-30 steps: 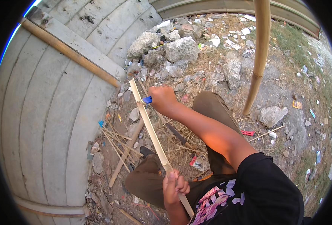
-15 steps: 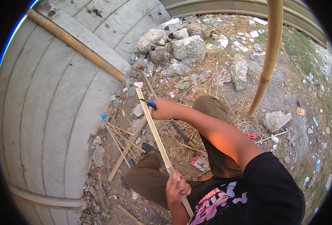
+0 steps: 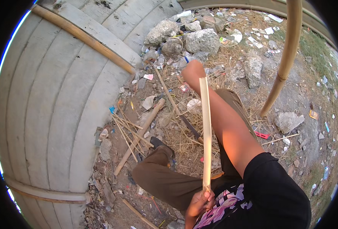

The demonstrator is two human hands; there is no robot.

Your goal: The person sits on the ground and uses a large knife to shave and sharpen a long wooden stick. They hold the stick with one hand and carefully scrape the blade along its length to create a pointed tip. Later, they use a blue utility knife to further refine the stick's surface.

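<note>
My left hand (image 3: 200, 202), low in the picture near my shirt, is closed round the lower end of a long pale split bamboo strip (image 3: 206, 133). The strip stands away from me, its far end beside my right forearm. Farther off, my right hand (image 3: 193, 72) is closed on a blue-handled utility knife (image 3: 187, 60). Only a bit of the knife's blue handle shows past the fist; its blade cannot be made out now. The knife is apart from the strip, beyond its far end.
Thin bamboo sticks (image 3: 129, 129) lie by a thicker pole (image 3: 140, 137) left of my legs. A dark blade-like tool (image 3: 190, 126) rests on straw. Rocks (image 3: 203, 41) are heaped ahead, an upright bamboo post (image 3: 281, 74) stands right, and a panel wall (image 3: 62, 114) rises left.
My right hand with the knife has moved off the strip, forward and to the right. The strip's far end has swung right, and my left hand has shifted right and lower.
</note>
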